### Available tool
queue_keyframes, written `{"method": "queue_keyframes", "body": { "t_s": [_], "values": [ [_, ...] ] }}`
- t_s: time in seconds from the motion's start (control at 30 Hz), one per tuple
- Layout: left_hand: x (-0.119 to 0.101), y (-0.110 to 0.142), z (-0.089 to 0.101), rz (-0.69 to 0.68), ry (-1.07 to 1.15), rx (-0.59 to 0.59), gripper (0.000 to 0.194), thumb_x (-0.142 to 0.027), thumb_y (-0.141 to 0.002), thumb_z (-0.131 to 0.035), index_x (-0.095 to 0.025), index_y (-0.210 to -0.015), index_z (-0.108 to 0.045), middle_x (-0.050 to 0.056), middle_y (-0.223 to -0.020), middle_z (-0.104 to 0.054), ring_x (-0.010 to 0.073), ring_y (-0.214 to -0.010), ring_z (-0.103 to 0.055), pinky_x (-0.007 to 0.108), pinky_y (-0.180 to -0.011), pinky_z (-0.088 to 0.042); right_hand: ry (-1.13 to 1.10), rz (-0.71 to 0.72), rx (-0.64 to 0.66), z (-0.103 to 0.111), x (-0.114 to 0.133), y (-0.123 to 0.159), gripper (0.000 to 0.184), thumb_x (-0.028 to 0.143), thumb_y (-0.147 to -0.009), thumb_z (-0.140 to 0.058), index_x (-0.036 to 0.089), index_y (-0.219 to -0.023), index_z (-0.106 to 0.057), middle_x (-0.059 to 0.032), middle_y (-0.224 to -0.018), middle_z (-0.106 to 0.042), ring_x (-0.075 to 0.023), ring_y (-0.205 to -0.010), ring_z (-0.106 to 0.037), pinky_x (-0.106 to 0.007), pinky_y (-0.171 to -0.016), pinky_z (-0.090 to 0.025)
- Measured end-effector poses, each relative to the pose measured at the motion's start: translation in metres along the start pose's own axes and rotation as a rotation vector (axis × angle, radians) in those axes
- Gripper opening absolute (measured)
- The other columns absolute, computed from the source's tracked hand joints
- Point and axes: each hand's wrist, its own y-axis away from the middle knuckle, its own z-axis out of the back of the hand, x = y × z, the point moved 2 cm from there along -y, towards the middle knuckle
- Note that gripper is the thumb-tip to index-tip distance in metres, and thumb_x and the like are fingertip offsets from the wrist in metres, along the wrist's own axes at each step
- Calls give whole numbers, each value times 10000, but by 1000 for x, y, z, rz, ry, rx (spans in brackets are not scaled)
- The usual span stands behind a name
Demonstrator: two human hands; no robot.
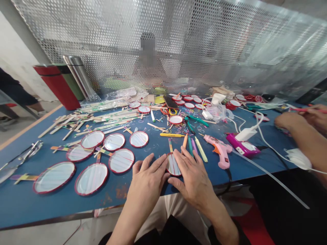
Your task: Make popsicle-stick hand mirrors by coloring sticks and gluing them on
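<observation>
Close to the table's front edge lies a small round red-rimmed disc (174, 165) with a coloured craft stick (170, 145) pointing away from me. My left hand (149, 175) rests against its left side, fingers stretched out. On its right side, the fingers of my right hand (190, 175) lie flat over the rim. Both palms face down, and part of the disc is hidden beneath them. Just beyond my right fingers are several markers (201, 149), with a yellow pen (172, 135) lying crosswise behind. A pink glue gun (219, 149) is to the right.
Several similar discs with stick handles (92, 179) spread to the left. Wooden sticks (73, 124) and flasks (57, 85) stand or lie behind them. On the right are a purple power strip (241, 145), white cables and another person's hands (293, 120). A perforated metal screen (194, 44) backs the table.
</observation>
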Motion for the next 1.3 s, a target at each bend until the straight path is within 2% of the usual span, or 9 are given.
{"method": "queue_keyframes", "body": {
  "t_s": [0.33,0.57,0.97,1.3],
  "values": [
    [-1,-1,0,8,6,-14,352,-291,-990,-461,-272,-1316,-594,12,-1396,-595,342,-1267,-506,515,-923,-415,1,8,2,-2,-1,1,749,619,-960,-356,31,-1423,-399,-170,-1423,-524,-336,-1405,-340,-563,-1123,-250],
    [-2,1,1,5,-10,-43,410,-311,-981,-477,-265,-1385,-528,41,-1441,-549,357,-1311,-462,513,-924,-427,32,14,-19,-3,-3,2,790,646,-938,-372,45,-1451,-373,-216,-1496,-413,-340,-1429,-297,-564,-1105,-300],
    [-5,-1,5,35,35,-13,355,-271,-983,-470,-269,-1315,-597,11,-1405,-584,366,-1303,-471,557,-930,-418,-1,-3,-11,-1,0,2,772,637,-944,-375,48,-1442,-366,-172,-1430,-511,-361,-1371,-368,-564,-1104,-281],
    [-3,-1,2,22,8,-29,335,-287,-980,-482,-278,-1285,-621,37,-1363,-625,331,-1250,-530,505,-910,-430,9,6,-52,0,0,1,743,609,-960,-367,42,-1439,-345,-182,-1406,-532,-353,-1364,-382,-551,-1096,-284]
  ]
}}
